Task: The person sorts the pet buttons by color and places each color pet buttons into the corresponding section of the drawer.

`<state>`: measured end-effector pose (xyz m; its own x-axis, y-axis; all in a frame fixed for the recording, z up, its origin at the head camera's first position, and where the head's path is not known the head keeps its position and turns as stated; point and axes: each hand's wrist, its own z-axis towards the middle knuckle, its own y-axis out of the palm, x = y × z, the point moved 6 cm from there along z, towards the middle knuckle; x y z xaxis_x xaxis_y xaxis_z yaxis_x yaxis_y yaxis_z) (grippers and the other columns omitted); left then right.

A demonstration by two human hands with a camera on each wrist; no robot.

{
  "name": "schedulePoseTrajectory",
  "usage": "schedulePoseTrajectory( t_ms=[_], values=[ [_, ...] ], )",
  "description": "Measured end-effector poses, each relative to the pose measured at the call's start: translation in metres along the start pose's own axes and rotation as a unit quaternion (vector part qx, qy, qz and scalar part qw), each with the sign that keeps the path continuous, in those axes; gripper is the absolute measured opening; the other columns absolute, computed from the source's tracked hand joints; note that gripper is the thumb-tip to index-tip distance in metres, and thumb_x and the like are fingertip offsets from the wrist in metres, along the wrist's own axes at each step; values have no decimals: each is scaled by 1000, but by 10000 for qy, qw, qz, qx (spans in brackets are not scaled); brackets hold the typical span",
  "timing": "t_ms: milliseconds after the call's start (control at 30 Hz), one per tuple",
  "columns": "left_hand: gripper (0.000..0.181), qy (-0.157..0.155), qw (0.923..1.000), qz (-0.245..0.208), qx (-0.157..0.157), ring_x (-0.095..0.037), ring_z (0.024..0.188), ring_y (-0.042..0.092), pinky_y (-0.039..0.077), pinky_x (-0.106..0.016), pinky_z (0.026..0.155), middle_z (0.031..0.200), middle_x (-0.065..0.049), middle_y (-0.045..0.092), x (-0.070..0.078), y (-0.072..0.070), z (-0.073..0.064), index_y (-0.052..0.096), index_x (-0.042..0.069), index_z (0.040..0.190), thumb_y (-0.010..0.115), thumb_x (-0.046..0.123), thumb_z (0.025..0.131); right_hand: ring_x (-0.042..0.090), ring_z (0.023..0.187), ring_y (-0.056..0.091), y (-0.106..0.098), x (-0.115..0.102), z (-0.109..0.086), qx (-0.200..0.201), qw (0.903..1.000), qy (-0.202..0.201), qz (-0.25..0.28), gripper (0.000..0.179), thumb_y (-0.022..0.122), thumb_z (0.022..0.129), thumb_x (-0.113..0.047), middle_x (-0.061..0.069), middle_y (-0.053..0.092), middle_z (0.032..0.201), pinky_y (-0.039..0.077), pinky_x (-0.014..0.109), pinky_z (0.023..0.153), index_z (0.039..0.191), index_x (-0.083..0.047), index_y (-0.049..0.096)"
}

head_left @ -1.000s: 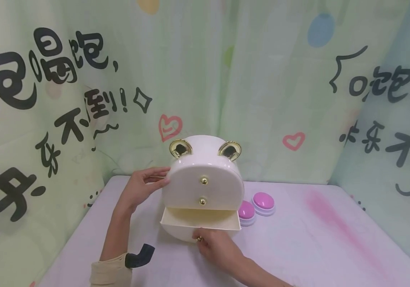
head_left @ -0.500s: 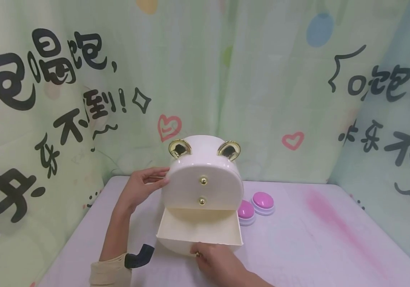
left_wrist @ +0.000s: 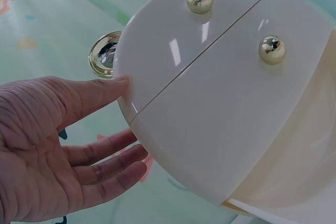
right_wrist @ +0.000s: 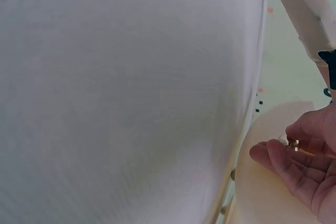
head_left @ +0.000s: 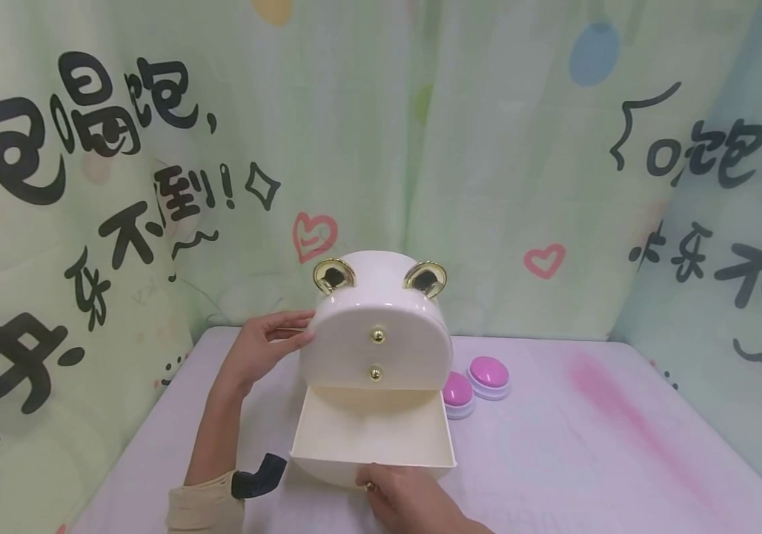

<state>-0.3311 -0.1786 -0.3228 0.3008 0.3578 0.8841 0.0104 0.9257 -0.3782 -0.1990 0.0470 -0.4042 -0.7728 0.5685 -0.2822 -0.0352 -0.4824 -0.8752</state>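
A glossy white rounded drawer box with two gold-rimmed ears stands on the table in the head view. Two gold knobs sit on its upper front. Below them the bottom drawer is pulled far out, its bare cream inside showing. My right hand pinches the gold drawer knob between thumb and fingers. On the box's left side, my left hand rests thumb and fingers against the curved edge, the fingers fairly straight.
Two pink domed push buttons on white bases stand just right of the box, the nearer one partly behind it. A white cloth with a pink streak covers the table. Printed curtains close off the back and sides.
My right hand has drawn the bottom drawer outward toward me, showing much more of its inside. My left hand has stayed against the box's side.
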Motion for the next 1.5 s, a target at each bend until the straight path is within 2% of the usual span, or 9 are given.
schedulePoseTrajectory(
  t_ms=[167,300,533,633,767,867,1067,1267,1500],
  values=[
    [46,35,10000,-37,19,-33,121,64,49,-54,103,125,-15,71,0,0,0,68,10,135,78,26,93,-4,72,55,-3,1,1,-412,9988,169,199,21,76,87,-7,-11,68,85,46,12,68,105,-14,71],
    [46,30,10000,-63,20,-33,121,64,49,-54,103,125,-16,71,-1,0,1,68,10,135,78,26,93,-8,71,56,-16,1,3,-720,9922,490,896,18,72,95,-21,-17,69,81,48,12,67,113,-17,71],
    [46,-10,10000,-80,25,-33,121,63,49,-55,103,126,-15,71,-2,1,1,68,11,135,78,26,92,-4,67,61,-64,1,15,548,9764,246,2076,17,69,99,-17,-1,74,76,55,21,63,115,-11,70],
    [46,-11,10000,-96,24,-33,121,63,49,-54,103,126,-15,71,-2,1,1,68,11,135,78,26,92,5,65,66,-80,9,17,953,9670,403,2330,18,70,99,-15,2,73,75,57,25,63,116,-10,70],
    [47,-5,9999,-106,18,-33,121,63,49,-54,103,126,-14,71,-3,1,2,69,11,135,79,27,92,20,67,71,-90,19,16,1107,9550,688,2664,18,68,99,-13,6,74,79,58,28,64,117,-9,70],
    [46,3,9999,-104,18,-34,121,63,49,-54,103,126,-15,71,-3,1,2,69,11,135,79,27,92,24,68,72,-90,23,15,1087,9509,793,2786,18,67,100,-13,9,74,81,58,29,65,117,-9,70],
    [46,6,10000,-78,29,-36,122,62,49,-55,103,125,-15,71,-2,1,1,69,11,135,78,26,92,22,65,69,-87,31,14,1090,9597,707,2490,18,68,99,-13,7,73,77,58,28,64,116,-8,70],
    [45,-9,10000,-29,51,-34,121,63,49,-55,103,125,-15,71,-2,1,1,68,11,135,78,27,93,0,62,60,-88,43,7,1575,9755,454,1467,19,74,92,-5,-3,70,72,54,23,58,110,-10,71],
    [45,-26,10000,-71,61,-33,121,63,48,-56,103,124,-15,71,-2,1,1,69,10,134,77,27,93,-5,63,55,-91,59,-1,1951,9752,673,800,20,76,89,-4,-16,66,72,51,21,57,107,-11,71]
  ],
)
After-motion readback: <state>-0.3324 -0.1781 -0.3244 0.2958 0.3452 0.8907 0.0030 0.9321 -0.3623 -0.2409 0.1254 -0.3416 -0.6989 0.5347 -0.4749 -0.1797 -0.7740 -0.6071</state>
